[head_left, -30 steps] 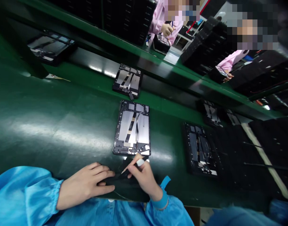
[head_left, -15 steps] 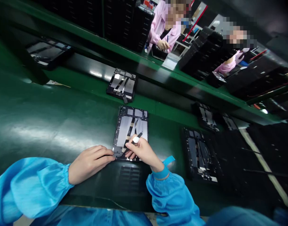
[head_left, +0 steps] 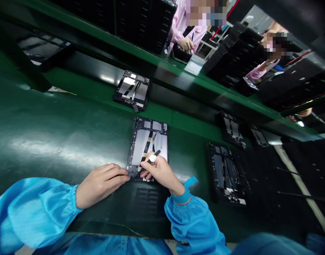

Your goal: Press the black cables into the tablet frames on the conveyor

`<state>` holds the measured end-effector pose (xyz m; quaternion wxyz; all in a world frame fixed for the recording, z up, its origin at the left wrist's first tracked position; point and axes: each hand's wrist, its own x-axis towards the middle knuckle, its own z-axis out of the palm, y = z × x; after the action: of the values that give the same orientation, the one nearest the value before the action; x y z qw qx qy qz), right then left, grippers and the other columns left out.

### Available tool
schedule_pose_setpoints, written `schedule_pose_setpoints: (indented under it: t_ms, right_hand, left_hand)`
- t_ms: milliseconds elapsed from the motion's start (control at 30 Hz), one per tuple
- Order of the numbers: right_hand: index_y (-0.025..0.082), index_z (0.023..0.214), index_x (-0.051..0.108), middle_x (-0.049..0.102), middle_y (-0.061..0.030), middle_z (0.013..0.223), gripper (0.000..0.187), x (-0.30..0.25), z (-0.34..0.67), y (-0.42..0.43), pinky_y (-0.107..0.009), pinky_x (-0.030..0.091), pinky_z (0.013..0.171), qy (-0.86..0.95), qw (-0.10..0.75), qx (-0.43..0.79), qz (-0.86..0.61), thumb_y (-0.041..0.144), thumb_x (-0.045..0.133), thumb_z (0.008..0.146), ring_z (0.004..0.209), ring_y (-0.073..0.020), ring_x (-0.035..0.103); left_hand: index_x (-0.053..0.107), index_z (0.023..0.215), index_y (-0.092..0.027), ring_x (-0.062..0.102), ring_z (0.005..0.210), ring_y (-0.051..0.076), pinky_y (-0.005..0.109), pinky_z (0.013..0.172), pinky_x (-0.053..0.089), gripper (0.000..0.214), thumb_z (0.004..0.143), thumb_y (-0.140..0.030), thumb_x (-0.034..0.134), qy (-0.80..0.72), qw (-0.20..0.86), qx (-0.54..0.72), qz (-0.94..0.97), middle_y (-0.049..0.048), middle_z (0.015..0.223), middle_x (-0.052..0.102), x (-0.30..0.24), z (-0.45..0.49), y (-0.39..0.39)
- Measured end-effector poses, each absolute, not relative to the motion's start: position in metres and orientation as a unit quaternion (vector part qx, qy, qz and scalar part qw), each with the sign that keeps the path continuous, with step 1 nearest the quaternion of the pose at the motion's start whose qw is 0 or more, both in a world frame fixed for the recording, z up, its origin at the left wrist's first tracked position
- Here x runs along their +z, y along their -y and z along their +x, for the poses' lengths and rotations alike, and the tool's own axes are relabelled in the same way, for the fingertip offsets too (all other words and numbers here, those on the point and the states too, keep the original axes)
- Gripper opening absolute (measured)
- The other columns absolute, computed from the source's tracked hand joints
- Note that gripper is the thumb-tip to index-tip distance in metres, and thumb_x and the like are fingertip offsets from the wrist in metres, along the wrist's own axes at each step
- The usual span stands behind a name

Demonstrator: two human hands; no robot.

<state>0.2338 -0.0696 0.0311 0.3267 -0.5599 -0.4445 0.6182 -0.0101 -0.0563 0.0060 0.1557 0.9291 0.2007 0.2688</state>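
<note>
An opened tablet (head_left: 138,141) lies face down on the green bench in front of me, with its grey inner plate, dark ribbon cables and black frame showing. My left hand (head_left: 102,184) lies flat beside its lower left corner, fingers stretched out and fingertips touching the edge. My right hand (head_left: 159,170) is closed round a slim black tool (head_left: 157,153), held like a pen over the tablet's lower end. Something white sits at the fingers near the tool's upper end. The tool's tip points to the lower left corner; its exact kind is unclear.
Behind stands another opened tablet (head_left: 133,90) on a stack. More opened units (head_left: 226,173) lie to the right, and one (head_left: 43,46) at the far left. A green shelf (head_left: 178,76) crosses the back, carrying black stacked trays (head_left: 231,53). Co-workers in pink sit beyond it.
My view has shifted slightly, so the rear tablet appears further left. Both hands and the tool stay almost in place on the tablet. Co-workers beyond the shelf have moved a little.
</note>
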Motion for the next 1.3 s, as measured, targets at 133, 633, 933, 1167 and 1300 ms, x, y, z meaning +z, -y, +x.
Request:
schedule_pose_setpoints:
  t_ms: [133,633,933,1167,1300]
  right_hand:
    - [0.020,0.081,0.055,0.067,0.0028,0.056,0.038,0.031,0.234,0.070,-0.020,0.055,0.045,0.443,0.325,0.617,-0.564,0.052,0.076,0.079,0.058,-0.0199,0.076]
    - [0.020,0.078,0.055,0.066,0.0030,0.056,0.036,0.035,0.232,0.070,-0.019,0.054,0.044,0.435,0.331,0.612,-0.571,0.051,0.073,0.076,0.055,-0.0180,0.074]
    - [0.021,0.080,0.053,0.067,0.0026,0.060,0.034,0.032,0.237,0.077,-0.020,0.055,0.046,0.432,0.374,0.587,-0.573,0.049,0.074,0.079,0.060,-0.0193,0.075]
    - [0.021,0.082,0.060,0.067,0.0013,0.067,0.018,0.030,0.254,0.104,-0.022,0.053,0.051,0.481,0.417,0.488,-0.597,0.035,0.067,0.090,0.062,-0.0177,0.072]
    - [0.021,0.084,0.062,0.066,0.0017,0.066,0.016,0.027,0.253,0.107,-0.023,0.049,0.051,0.507,0.394,0.464,-0.609,0.034,0.067,0.091,0.060,-0.0168,0.069]
  left_hand:
    - [0.064,0.116,-0.019,0.061,0.096,0.018,0.029,0.081,0.050,0.018,0.106,-0.013,0.050,-0.203,0.158,0.268,0.928,0.0042,0.109,0.070,0.006,-0.010,0.057]
    - [0.064,0.115,-0.018,0.062,0.094,0.017,0.028,0.082,0.050,0.020,0.107,-0.016,0.045,-0.199,0.112,0.281,0.932,0.0041,0.107,0.071,0.009,-0.007,0.055]
    - [0.059,0.132,-0.025,0.059,0.102,0.021,0.032,0.085,0.047,0.043,0.106,-0.007,0.032,-0.172,0.024,0.221,0.960,0.0049,0.116,0.068,0.001,-0.016,0.055]
    - [0.061,0.131,-0.026,0.060,0.099,0.020,0.031,0.085,0.047,0.041,0.107,-0.010,0.031,-0.168,0.036,0.230,0.958,0.0054,0.116,0.067,-0.002,-0.015,0.054]
    - [0.060,0.132,-0.027,0.061,0.100,0.020,0.031,0.086,0.048,0.041,0.106,-0.010,0.034,-0.176,0.039,0.233,0.956,0.0059,0.117,0.066,-0.006,-0.016,0.054]
